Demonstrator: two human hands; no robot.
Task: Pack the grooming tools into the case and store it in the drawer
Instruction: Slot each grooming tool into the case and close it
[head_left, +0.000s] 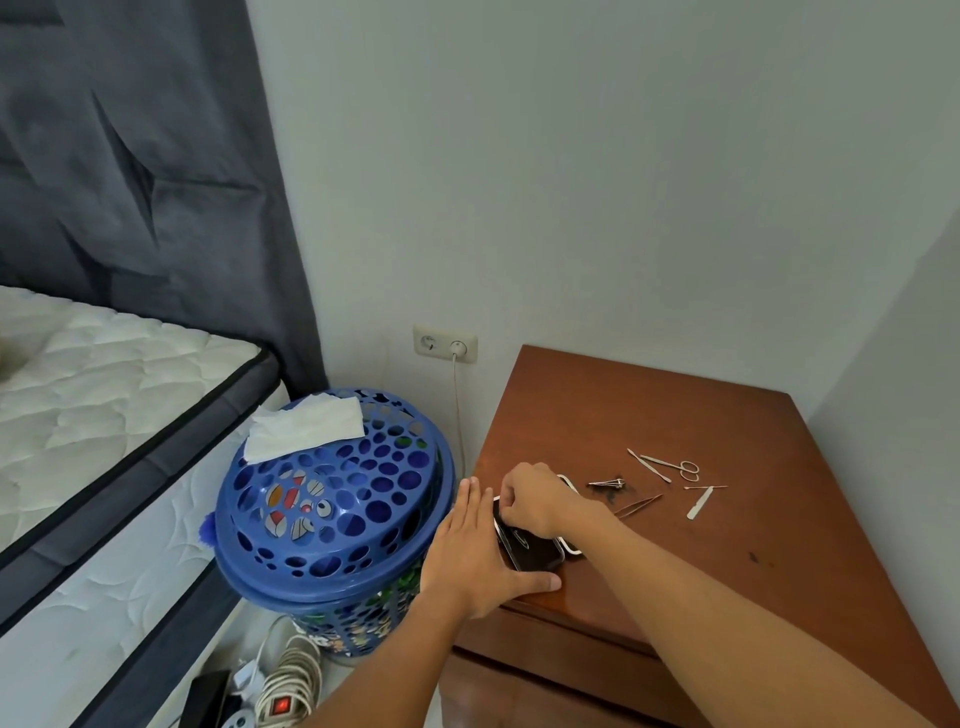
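A small black case (537, 556) with a silver rim lies open at the near left corner of the brown nightstand (675, 415). My left hand (475, 551) braces it, fingers flat along its left side and thumb across its front. My right hand (530, 499) reaches over the case, fingertips pinched on a thin metal tool (515, 538) inside it. Loose on the top to the right lie a nail clipper (607, 484), tweezers (639, 505), small scissors (675, 466), a slim pusher (649, 466) and a flat file (697, 505). The drawer front (545, 649) below is closed.
A blue perforated basket (332, 499) with a white tissue (304, 423) on its lid stands right against the nightstand's left side. A mattress (104, 405) fills the left. A wall socket (445, 344) with a cord sits behind; a power strip (283, 701) lies on the floor.
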